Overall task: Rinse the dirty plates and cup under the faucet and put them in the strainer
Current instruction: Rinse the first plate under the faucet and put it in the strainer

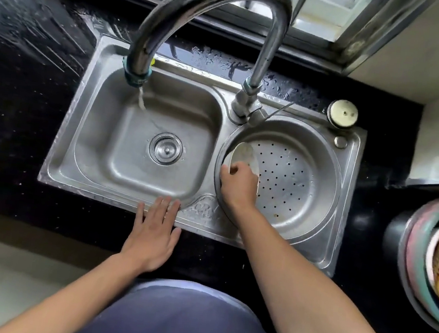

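**Plate going into strainer, faucet running**

Countertop (17, 109), black and wet, is sitting at far left. Faucet (138, 76) is trickling a thin stream into the left basin (156, 168), which is holding no dishes. Left hand (154, 230) is resting flat on the sink's front rim, fingers spread and straight, gripping nothing. Right hand (237, 183) is pinching a white plate (242, 152) by its near edge, fingers curled over the rim, and standing it on edge against the left wall of the strainer (309, 179), the round perforated pan in the right basin. Nothing else is lying in the strainer. Stacked coloured bowls (436, 261) are sitting far right, apart from the sink.

Handling, my read: plate is looking ceramic, so stiff, breakable, and slick while wet. Rim grip with thumb opposing is looking right; lower it gently, since it may slide on the steel.
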Demonstrator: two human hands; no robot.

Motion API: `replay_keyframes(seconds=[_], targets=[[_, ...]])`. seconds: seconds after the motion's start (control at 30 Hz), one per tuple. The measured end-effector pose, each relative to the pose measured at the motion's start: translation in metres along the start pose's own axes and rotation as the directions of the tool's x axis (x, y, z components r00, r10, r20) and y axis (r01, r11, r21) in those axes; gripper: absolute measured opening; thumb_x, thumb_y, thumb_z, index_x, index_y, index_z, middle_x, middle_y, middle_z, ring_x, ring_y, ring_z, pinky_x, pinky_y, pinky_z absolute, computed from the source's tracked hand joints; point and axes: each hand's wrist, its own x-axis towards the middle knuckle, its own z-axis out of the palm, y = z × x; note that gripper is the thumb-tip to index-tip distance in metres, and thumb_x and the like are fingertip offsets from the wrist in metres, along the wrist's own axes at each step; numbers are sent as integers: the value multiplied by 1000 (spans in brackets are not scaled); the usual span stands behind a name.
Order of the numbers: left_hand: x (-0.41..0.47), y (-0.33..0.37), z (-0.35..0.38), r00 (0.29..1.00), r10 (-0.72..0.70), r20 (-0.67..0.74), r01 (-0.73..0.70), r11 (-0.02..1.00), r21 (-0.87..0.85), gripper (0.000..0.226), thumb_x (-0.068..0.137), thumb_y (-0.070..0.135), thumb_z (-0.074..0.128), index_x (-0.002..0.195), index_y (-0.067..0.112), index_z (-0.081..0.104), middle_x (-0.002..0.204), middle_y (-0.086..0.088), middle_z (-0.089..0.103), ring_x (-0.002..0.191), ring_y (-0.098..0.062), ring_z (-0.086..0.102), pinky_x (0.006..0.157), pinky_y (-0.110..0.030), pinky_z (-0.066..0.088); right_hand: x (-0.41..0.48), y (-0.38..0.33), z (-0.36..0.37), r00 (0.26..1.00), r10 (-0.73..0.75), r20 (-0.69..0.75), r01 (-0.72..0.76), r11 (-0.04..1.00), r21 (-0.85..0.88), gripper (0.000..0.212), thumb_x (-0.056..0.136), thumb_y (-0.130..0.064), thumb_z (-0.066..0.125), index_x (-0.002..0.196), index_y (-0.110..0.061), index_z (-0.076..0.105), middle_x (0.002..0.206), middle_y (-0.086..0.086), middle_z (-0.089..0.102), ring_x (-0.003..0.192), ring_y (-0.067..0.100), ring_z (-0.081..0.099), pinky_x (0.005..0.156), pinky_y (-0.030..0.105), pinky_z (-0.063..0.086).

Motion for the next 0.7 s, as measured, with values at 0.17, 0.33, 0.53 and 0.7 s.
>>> replay_keyframes(seconds=[0.17,0.33,0.53,0.7], targets=[[1,-9,4,1000,21,-17,-21,999,-40,70,109,50,25,169,19,7,179,-5,7,165,-23,-3,129,-53,-11,0,5,3,999,13,43,-15,999,45,38,86,-31,60,55,-14,46,50,-1,45,52,14,41,44,26,28],[-3,-15,3,996,53,-73,-61,993,-101,64,110,43,34,168,22,19,178,-6,14,165,-23,1,132,-46,-8,0,15,11,998,-7,68,2,997,79,19,87,-28,65,74,-14,69,75,5,70,70,18,52,64,28,36],[-46,-37,-13,954,-10,-300,-75,960,-271,59,98,34,39,151,12,55,164,-8,44,156,-28,33,130,-48,22,-4,17,19,998,0,55,-3,999,54,32,89,-30,65,114,-10,59,118,7,60,109,27,56,89,37,47],[-98,-96,3,848,-336,-409,106,865,-490,39,90,23,48,122,15,70,121,3,65,114,-18,54,103,-34,42,-51,-12,22,954,-257,-156,237,962,-135,31,85,-29,59,110,-12,57,113,5,56,110,27,50,93,42,43]])
